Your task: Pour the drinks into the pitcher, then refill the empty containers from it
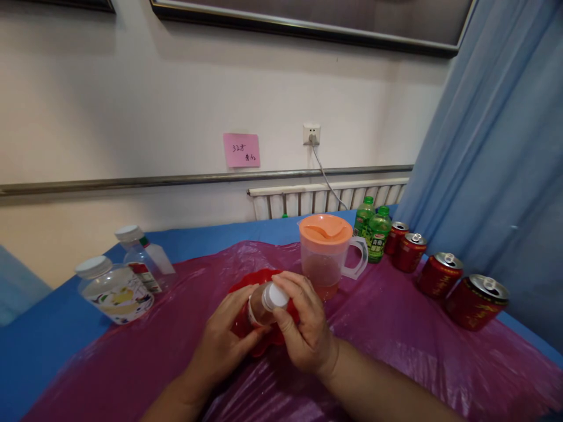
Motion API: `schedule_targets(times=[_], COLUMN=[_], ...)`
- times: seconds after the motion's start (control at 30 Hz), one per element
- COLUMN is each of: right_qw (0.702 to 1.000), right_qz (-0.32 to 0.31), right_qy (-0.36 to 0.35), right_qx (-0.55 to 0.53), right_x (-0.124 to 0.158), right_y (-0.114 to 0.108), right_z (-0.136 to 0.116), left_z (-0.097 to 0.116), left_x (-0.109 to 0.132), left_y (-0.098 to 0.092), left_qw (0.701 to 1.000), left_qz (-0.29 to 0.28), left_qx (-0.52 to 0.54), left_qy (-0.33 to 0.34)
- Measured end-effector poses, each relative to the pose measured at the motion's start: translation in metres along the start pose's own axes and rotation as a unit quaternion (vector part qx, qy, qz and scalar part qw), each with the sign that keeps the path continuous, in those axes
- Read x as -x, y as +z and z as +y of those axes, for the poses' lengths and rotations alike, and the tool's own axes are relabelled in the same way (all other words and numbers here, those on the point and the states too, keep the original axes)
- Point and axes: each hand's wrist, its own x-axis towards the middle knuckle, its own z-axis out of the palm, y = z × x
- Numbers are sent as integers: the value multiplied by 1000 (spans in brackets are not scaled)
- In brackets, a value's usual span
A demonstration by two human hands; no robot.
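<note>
A small bottle (263,304) with a white cap (278,295) and brownish contents is held tilted over a red dish (264,347). My left hand (226,328) is wrapped round the bottle's body. The fingers and thumb of my right hand (305,322) are closed on the white cap. Just behind my right hand stands a clear pitcher (322,264) with an orange lid (325,230) and some liquid at its bottom. The lower part of the bottle is hidden by my left hand.
Two white-capped plastic containers (116,293) stand at the left. Two green bottles (379,234) and several red cans (477,302) line the right side. Purple plastic sheeting (396,363) covers much of the blue table (21,351). A blue curtain (497,176) hangs at the right.
</note>
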Motion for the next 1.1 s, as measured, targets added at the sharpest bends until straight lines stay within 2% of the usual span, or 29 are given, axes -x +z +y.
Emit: schedule_targets(times=[0.27, 0.8, 0.9, 1.1], right_qw=[1000, 996, 996, 999], right_qz=[5, 54, 41, -21], right_qy=[-5, 70, 74, 31], right_qx=[-7, -11, -15, 7], right_x=[0, 5, 5, 8], right_y=[-1, 7, 6, 2], right_z=[0, 7, 5, 0], left_z=[1, 8, 8, 7], left_x=[0, 1, 1, 2], left_y=[0, -1, -1, -2], left_qw=[1000, 1000, 1000, 1000], left_qz=[-1, -8, -6, -2], left_qx=[-2, 14, 9, 9], left_qy=[13, 24, 21, 5])
